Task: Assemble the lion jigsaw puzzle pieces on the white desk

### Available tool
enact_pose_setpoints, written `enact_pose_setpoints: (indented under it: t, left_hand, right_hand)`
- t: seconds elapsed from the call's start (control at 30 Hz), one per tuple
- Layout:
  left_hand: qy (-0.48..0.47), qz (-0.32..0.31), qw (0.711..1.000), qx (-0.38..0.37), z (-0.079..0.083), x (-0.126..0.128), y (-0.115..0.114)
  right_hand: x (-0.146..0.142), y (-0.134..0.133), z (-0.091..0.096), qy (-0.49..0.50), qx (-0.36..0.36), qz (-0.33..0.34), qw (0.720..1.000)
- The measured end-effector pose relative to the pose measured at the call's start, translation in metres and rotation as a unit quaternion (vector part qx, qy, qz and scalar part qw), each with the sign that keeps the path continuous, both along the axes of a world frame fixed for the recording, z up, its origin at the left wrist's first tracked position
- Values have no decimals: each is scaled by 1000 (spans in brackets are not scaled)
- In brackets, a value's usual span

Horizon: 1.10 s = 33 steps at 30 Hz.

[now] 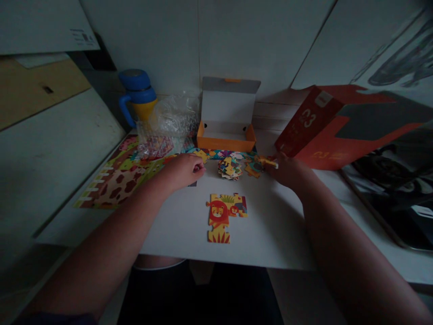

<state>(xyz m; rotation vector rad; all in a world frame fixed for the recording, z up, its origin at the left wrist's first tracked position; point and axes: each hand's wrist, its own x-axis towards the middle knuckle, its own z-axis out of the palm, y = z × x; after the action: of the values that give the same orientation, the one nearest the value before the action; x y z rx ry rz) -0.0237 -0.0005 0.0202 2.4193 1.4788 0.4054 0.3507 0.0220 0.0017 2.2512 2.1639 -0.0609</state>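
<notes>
On the white table [264, 234], several joined puzzle pieces [219, 214] with red lions on yellow lie flat in front of me. Behind them stands a loose stack of puzzle pieces [230, 169]. My left hand [187, 170] rests left of that stack, its fingers curled into a loose fist with nothing visible in it. To the right of the stack, my right hand [284, 169] grips a yellow puzzle piece [268, 162], seen nearly edge-on; its fingertips are partly hidden. More loose pieces [253, 169] lie beside that hand.
An orange box [226, 143] stands with its lid up at the back. Crumpled clear plastic [176, 115] and a blue-yellow flask [138, 95] are left of it. A colourful printed sheet [117, 183] lies left. A red box [316, 128] and a dark device [389, 203] occupy the right.
</notes>
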Motion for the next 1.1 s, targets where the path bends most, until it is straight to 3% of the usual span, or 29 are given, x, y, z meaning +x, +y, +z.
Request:
enact_pose_setpoints:
  t: [0.33,0.53,0.67,0.77,0.9,1.0,1.1]
  left_hand:
    - [-3,-8,1000,5,-2,0,0]
    - [-9,-4,1000,13,-1,0,0]
    - [-48,10,998,36,3,1,-2]
    - [-151,24,988,26,9,5,-6]
    - [-317,-7,948,-43,17,14,-14]
    - [-400,-38,910,-98,20,19,-19]
    - [-413,-63,897,-144,20,21,-21]
  right_hand:
    - [-5,5,-1,43,-14,-52,998]
    - [-10,-8,16,44,66,-42,996]
    - [-13,-12,31,123,155,-28,980]
    - [-23,-18,38,297,186,-3,936]
    - [-53,-36,40,561,57,101,820]
    - [-78,-56,36,626,-57,169,759]
    - [-96,-73,28,622,-156,205,740]
